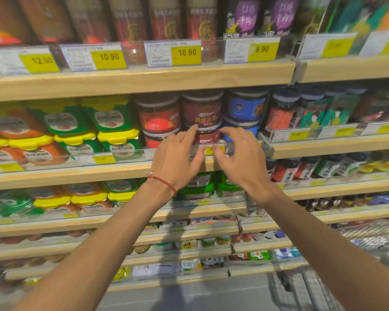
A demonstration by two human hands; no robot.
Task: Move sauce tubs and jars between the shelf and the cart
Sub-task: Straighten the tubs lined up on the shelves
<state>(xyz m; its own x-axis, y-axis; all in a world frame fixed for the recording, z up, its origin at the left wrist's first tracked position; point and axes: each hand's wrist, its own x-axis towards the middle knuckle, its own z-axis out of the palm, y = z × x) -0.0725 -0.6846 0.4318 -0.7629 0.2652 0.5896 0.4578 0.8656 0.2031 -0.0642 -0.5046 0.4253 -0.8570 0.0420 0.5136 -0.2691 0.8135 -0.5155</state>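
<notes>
On the second wooden shelf (130, 171) stand stacked sauce jars: two maroon-labelled jars, the upper (201, 110) on the lower (208, 135), red-labelled jars (158, 116) to their left and blue-labelled jars (245, 107) to their right. My left hand (175, 158) and my right hand (240, 158) are raised side by side in front of the lower maroon jar, fingers spread and loosely bent, holding nothing. The left index fingertip lies at the seam between the two maroon jars. Whether the fingers touch the jar is unclear.
Yellow-lidded green and orange sauce tubs (112, 122) fill the shelf's left part. A clear plastic rail with yellow price tags (103, 159) runs along the shelf front. A wire shopping cart (305, 292) stands at the lower right. More stocked shelves lie above and below.
</notes>
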